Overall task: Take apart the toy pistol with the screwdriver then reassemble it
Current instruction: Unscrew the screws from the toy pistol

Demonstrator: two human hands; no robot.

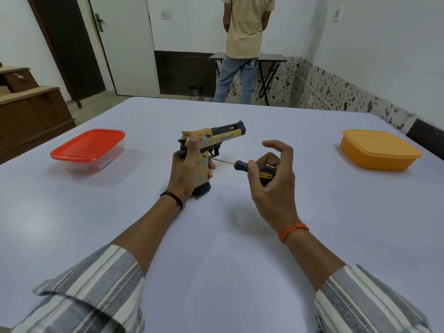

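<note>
Fingers of your left hand (186, 165) are wrapped round the grip of the toy pistol (211, 143), thumb laid up along the rear of the slide, fingertips showing on the far side of the grip. You hold the pistol upright, its black magazine base resting on the table (216, 236) and its muzzle pointing away to the right.

Fingers of your right hand (271, 174) are curled round the black-and-yellow handle of the screwdriver (242, 164); the thumb presses the handle near its collar, while the index finger arches clear above it. The shaft runs leftward, nearly level, and its tip meets a small hole in the frame just behind the trigger guard.

Both hands work near the middle of the table. A black band circles your left wrist, an orange thread your right; striped sleeves are rolled back on both forearms.

Well apart to the left stands a clear container with a red lid (87, 146), with dim contents that cannot be made out. Well apart to the right stands an orange lidded container (379, 150).

Beyond the table, a person (242, 44) in a pale shirt and jeans stands facing the wall beside a folding table (271, 58).
</note>
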